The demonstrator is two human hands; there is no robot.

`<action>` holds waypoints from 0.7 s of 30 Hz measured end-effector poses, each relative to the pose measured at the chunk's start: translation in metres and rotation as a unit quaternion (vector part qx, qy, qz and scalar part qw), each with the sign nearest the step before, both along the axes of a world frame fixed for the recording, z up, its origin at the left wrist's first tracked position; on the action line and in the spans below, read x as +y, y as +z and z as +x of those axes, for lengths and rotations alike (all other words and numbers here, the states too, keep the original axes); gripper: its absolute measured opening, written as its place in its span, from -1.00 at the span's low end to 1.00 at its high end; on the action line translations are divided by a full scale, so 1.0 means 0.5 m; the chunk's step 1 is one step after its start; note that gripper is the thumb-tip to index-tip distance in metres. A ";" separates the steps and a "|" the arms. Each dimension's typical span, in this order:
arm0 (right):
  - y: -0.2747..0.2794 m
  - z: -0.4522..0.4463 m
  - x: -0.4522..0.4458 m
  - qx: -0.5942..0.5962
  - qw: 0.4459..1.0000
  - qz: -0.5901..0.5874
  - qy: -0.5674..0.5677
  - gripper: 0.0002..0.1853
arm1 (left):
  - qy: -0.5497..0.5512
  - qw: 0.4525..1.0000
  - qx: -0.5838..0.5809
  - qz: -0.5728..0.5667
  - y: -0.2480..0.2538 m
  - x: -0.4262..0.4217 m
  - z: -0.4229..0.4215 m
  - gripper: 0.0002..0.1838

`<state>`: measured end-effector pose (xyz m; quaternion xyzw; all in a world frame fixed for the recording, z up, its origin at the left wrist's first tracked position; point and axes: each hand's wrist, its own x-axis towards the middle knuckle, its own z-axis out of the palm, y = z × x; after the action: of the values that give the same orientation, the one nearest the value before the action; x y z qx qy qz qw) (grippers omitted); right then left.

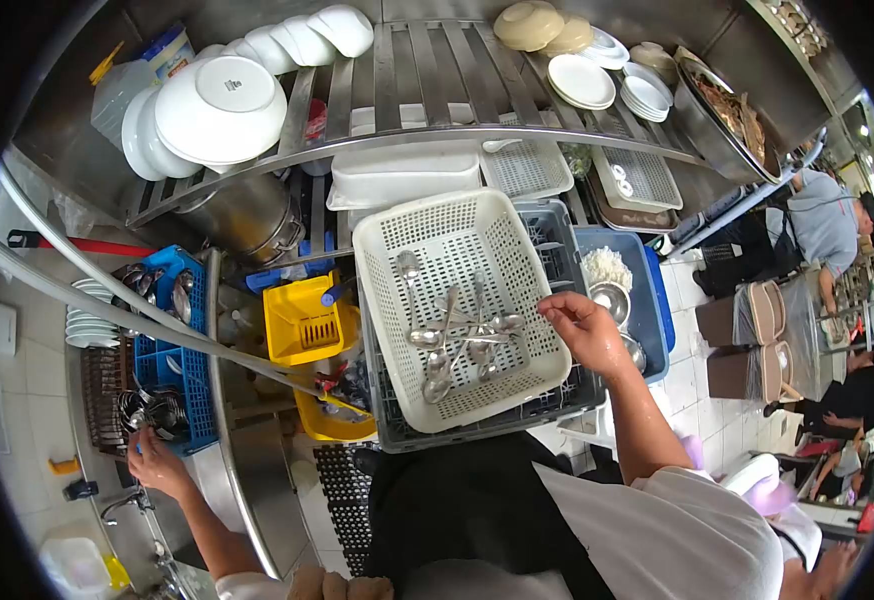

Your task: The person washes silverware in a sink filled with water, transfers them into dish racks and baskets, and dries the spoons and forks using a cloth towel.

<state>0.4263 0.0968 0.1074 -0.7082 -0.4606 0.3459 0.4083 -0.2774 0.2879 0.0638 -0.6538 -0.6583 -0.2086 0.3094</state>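
A white perforated basket (387, 250) rests on a dark grey dish rack (387, 425) in front of me, with several loose metal spoons (439, 388) on its floor. At the right rim of that basket is my right hand (589, 332), its fingers loosely bent and apart, with nothing visible in them. Off to the left, my left hand (160, 466) reaches to a blue compartment basket (200, 400) of cutlery. Its fingertips are pinched on a spoon (138, 418) beside several other spoons in the lower compartment.
White bowls (219, 110) and small plates (582, 82) stand on the slatted shelf (397, 90) above. A yellow bin (304, 318) is left of the rack, a blue-grey tub (657, 330) right. A hose (147, 325) crosses the left side. Co-workers (825, 225) stand at far right.
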 end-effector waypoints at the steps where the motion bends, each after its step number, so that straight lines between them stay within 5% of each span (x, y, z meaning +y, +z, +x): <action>1: -0.008 0.023 0.008 0.012 0.999 -0.031 -0.012 -0.81 | 0.082 0.996 -0.017 -0.027 -0.014 0.013 -0.013 -0.71; 2: -0.006 0.034 0.022 -0.062 0.995 -0.079 0.014 -0.79 | 0.164 0.984 -0.034 -0.054 -0.030 0.026 -0.030 -0.63; 6: -0.074 0.028 0.100 -0.185 0.960 -0.087 0.191 -0.74 | 0.168 0.982 0.081 -0.028 -0.109 0.098 -0.095 -0.30; 8: -0.166 0.008 0.136 -0.449 0.828 -0.198 0.270 -0.70 | 0.273 0.958 0.043 -0.080 -0.082 0.106 -0.057 -0.27; 9: -0.193 -0.002 0.145 -0.447 0.829 -0.195 0.273 -0.70 | 0.372 0.920 0.000 -0.127 -0.056 0.113 -0.027 -0.25; 11: -0.229 -0.019 0.160 -0.517 0.769 -0.211 0.312 -0.70 | 0.382 0.921 0.004 -0.075 0.023 0.084 0.049 -0.22; 13: -0.225 -0.008 0.172 -0.506 0.772 -0.217 0.319 -0.69 | 0.088 0.993 -0.060 0.056 0.088 0.037 0.136 -0.28; 15: -0.194 0.022 0.196 -0.453 0.802 -0.211 0.326 -0.71 | -0.178 0.943 -0.274 -0.060 0.131 -0.059 0.401 -0.37; 17: -0.174 0.063 0.215 -0.339 0.905 -0.040 0.253 -0.74 | -0.220 0.870 -0.309 -0.316 0.150 -0.147 0.650 -0.59; 19: -0.137 0.100 0.254 -0.116 0.966 0.095 0.210 -0.72 | -0.343 0.830 -0.246 -0.365 0.021 -0.176 0.785 -0.64; 21: -0.142 0.096 0.292 0.223 0.962 0.093 0.128 -0.79 | -0.320 0.816 -0.129 -0.463 -0.076 -0.186 0.897 -0.46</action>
<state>0.4742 0.2427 0.0362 -0.5071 -0.4748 0.4998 0.5173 0.1709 0.1952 0.0257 -0.8608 -0.4647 -0.0485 -0.2016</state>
